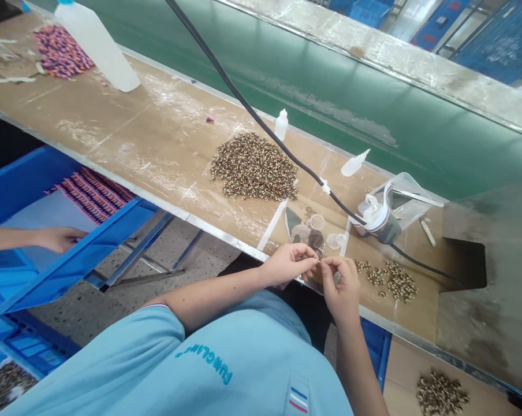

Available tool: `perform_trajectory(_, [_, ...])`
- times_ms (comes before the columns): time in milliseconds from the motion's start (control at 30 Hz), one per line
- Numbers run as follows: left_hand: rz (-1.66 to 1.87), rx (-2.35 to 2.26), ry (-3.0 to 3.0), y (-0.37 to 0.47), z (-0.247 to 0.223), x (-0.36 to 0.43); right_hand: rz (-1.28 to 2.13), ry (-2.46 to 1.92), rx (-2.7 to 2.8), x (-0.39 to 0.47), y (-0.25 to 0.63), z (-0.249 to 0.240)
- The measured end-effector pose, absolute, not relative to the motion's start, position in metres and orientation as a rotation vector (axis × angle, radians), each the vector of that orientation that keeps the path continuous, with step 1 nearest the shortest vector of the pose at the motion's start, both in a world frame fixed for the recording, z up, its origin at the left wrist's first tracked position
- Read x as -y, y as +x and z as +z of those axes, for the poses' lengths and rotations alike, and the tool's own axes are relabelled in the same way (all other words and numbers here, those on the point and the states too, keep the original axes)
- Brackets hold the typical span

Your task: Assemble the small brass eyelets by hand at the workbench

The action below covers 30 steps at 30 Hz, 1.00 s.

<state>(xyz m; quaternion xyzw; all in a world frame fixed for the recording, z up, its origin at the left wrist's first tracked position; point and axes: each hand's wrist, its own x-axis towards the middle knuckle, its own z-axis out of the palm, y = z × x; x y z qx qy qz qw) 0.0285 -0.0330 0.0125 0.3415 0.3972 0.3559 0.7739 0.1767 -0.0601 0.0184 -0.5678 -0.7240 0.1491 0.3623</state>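
Observation:
Just above the table's near edge, my left hand (290, 263) and my right hand (343, 284) meet at the fingertips. Each is closed in a pinch, and whatever lies between the fingers is too small to make out. Behind them, a clear round cup (317, 223) and another small clear dish (335, 240) rest on the table by a dark, patterned patch. To the right of my right hand lies a small pile of curved brown-and-cream pieces (401, 282). A larger pile of similar pieces (253, 167) sits farther back, left of centre.
A black cable (248, 107) crosses over the table (126, 133). Near the back edge are a small white bottle (281, 125), a white nozzle bottle (355, 164) and a face-shield-like item (384, 216). A large jug (99, 46) stands left. Another person's hand (62, 238) reaches into a blue crate (92, 248).

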Motion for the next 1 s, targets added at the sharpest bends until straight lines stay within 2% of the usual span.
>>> perform_trajectory(267, [0.825, -0.893, 0.748, 0.032, 0.011, 0.038, 0.257, -1.454, 1.936, 0.062, 0.174, 0.014])
perform_trajectory(700, [0.818, -0.903, 0.783, 0.032, 0.011, 0.039, 0.448, -1.494, 1.834, 0.061, 0.173, 0.011])
perform_trajectory(1000, [0.933, -0.976, 0.951, 0.034, 0.004, 0.046, 0.319, -1.473, 1.916, 0.062, 0.173, 0.008])
